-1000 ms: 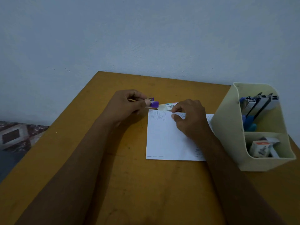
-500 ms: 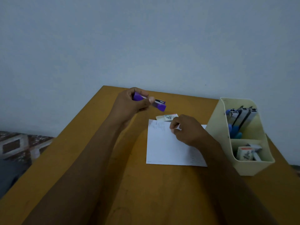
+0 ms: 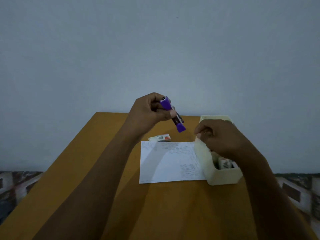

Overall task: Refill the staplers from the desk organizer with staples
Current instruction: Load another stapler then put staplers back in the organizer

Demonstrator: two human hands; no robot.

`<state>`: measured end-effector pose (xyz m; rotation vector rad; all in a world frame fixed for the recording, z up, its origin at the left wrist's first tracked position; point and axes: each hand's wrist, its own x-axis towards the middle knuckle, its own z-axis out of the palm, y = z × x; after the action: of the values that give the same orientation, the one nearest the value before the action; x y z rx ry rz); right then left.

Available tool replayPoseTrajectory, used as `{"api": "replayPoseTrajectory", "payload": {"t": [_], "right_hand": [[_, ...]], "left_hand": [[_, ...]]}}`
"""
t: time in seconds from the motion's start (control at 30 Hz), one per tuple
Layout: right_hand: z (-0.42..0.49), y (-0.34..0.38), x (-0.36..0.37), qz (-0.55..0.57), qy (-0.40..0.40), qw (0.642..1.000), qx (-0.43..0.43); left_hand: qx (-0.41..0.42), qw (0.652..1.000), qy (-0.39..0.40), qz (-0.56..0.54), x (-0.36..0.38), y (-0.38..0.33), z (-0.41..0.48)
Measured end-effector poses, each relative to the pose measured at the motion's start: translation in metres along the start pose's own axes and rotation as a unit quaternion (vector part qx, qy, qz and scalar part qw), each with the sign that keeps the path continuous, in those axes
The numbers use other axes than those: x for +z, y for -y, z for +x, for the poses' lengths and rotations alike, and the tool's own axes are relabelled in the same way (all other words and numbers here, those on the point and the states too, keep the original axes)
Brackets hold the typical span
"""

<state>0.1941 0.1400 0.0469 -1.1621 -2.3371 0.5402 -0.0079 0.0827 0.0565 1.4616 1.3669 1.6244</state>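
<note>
1. Two hands were raised over the tabletop (image 3: 86,170), apart from each other
2. One purple stapler (image 3: 177,120) was in view: the left hand (image 3: 147,115) gripped it in the air, fingers curled round its upper half and thumb pressed on its side, with its lower end tilted down to the right
3. The right hand (image 3: 221,139) hung over the far part of the one cream desk organizer (image 3: 223,177), fingers curled in; whether they pinched anything could not be told
4. Two small boxes of staples showed: the loose staple box (image 3: 160,137) lay on the tabletop just beyond the paper's far edge, and the stored staple box (image 3: 225,164) stood in the organizer's near compartment
5. One white sheet of paper (image 3: 166,163) lay flat, its right edge against the organizer's left wall
6. The organizer's far compartment was hidden behind the right hand
</note>
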Motion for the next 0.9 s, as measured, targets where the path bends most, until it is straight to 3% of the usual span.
{"api": "replayPoseTrajectory", "payload": {"t": [0.37, 0.9], "right_hand": [[-0.029, -0.074, -0.045, 0.04, -0.114, 0.988, 0.091], [-0.021, -0.114, -0.032, 0.069, -0.107, 0.985, 0.116]], "left_hand": [[0.088, 0.984, 0.037, 0.149, 0.086, -0.023, 0.01], [0.118, 0.942, 0.073, 0.306, 0.155, -0.018, 0.036]]}}
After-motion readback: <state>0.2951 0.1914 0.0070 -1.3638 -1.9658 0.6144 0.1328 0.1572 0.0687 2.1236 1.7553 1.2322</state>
